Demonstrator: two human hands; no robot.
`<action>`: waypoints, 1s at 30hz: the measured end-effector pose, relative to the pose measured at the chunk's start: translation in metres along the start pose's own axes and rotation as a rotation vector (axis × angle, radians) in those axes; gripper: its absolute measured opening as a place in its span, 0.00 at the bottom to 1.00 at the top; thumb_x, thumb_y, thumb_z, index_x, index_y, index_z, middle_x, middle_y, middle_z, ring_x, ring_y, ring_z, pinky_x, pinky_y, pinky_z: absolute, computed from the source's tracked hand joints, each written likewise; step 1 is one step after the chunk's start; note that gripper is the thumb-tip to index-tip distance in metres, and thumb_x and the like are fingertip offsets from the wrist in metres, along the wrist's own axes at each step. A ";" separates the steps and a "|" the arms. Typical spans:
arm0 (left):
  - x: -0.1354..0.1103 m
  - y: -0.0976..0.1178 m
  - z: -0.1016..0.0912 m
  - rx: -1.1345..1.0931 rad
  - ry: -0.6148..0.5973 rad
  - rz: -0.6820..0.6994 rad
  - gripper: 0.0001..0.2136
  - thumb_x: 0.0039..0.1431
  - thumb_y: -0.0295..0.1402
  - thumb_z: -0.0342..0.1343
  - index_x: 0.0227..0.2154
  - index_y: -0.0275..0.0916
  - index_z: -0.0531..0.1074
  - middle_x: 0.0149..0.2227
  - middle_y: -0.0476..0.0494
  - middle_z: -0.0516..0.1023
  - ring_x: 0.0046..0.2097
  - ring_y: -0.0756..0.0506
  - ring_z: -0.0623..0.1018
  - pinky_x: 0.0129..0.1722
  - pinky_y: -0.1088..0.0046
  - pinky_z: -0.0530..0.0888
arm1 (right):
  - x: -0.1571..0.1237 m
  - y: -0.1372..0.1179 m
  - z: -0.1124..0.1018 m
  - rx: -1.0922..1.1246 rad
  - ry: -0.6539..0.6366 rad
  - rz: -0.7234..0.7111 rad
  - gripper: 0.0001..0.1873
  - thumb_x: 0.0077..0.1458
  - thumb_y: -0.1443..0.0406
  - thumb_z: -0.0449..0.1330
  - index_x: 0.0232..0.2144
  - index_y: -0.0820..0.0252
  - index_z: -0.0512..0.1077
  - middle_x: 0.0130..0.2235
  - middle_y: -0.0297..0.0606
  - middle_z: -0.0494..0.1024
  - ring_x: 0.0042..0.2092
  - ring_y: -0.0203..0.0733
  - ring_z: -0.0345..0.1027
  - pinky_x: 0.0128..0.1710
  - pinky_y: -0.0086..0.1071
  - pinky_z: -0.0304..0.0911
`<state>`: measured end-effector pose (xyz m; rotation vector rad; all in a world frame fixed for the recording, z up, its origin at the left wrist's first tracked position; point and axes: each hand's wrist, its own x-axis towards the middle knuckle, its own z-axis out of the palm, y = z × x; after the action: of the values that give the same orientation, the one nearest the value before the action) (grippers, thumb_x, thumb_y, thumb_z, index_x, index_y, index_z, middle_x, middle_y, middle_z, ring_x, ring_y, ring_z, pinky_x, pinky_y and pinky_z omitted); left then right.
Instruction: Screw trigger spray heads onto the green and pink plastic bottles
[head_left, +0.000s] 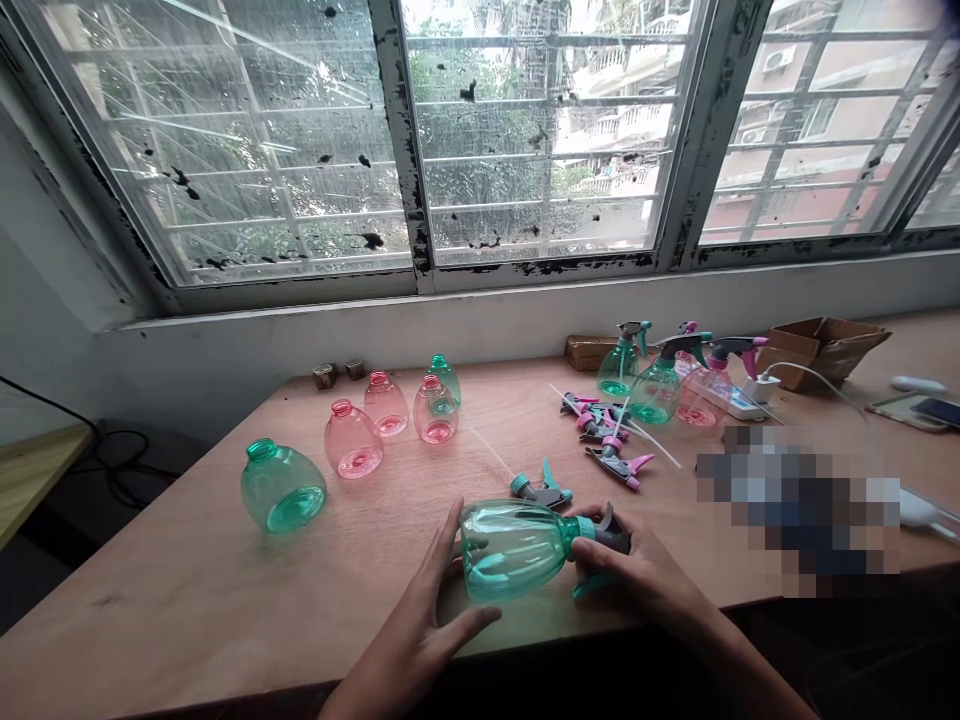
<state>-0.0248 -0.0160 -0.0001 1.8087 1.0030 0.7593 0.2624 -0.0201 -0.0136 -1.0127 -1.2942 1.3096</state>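
Observation:
A clear green spray bottle (514, 548) lies on its side near the front edge of the wooden table (195, 570). My left hand (431, 625) cups its base with fingers spread along it. My right hand (637, 575) is closed round the grey and green trigger head (609, 535) on the bottle's neck. A loose trigger head (541, 488) with a thin tube lies just behind the bottle.
Headless bottles stand at the left: a green one (282, 487), three pink ones (352, 440) and a small green one (446, 378). Loose pink trigger heads (609, 440) and finished spray bottles (660, 385) sit at the right, with a cardboard box (829, 345), a power strip and a phone (937, 410).

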 end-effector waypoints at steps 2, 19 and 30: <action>0.000 0.002 0.001 -0.016 -0.012 0.023 0.40 0.66 0.39 0.57 0.70 0.56 0.35 0.73 0.49 0.46 0.71 0.39 0.54 0.70 0.56 0.51 | 0.000 0.000 0.000 -0.002 -0.004 -0.003 0.18 0.55 0.57 0.68 0.43 0.61 0.72 0.26 0.32 0.80 0.30 0.41 0.74 0.32 0.32 0.70; 0.001 0.004 0.002 -0.046 -0.026 0.036 0.40 0.66 0.37 0.58 0.69 0.57 0.35 0.72 0.49 0.48 0.71 0.38 0.54 0.70 0.54 0.53 | 0.000 0.001 0.000 -0.002 -0.012 0.000 0.18 0.56 0.57 0.68 0.43 0.61 0.72 0.26 0.32 0.79 0.30 0.40 0.73 0.33 0.31 0.69; 0.001 0.003 0.001 -0.078 0.003 0.023 0.38 0.66 0.40 0.58 0.69 0.59 0.39 0.72 0.49 0.49 0.70 0.37 0.57 0.70 0.51 0.53 | 0.000 0.000 0.000 0.011 -0.008 0.008 0.19 0.55 0.57 0.68 0.43 0.62 0.71 0.27 0.32 0.79 0.30 0.40 0.73 0.33 0.32 0.69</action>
<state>-0.0223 -0.0159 0.0027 1.7549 0.9436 0.8052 0.2623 -0.0206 -0.0137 -1.0071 -1.2883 1.3270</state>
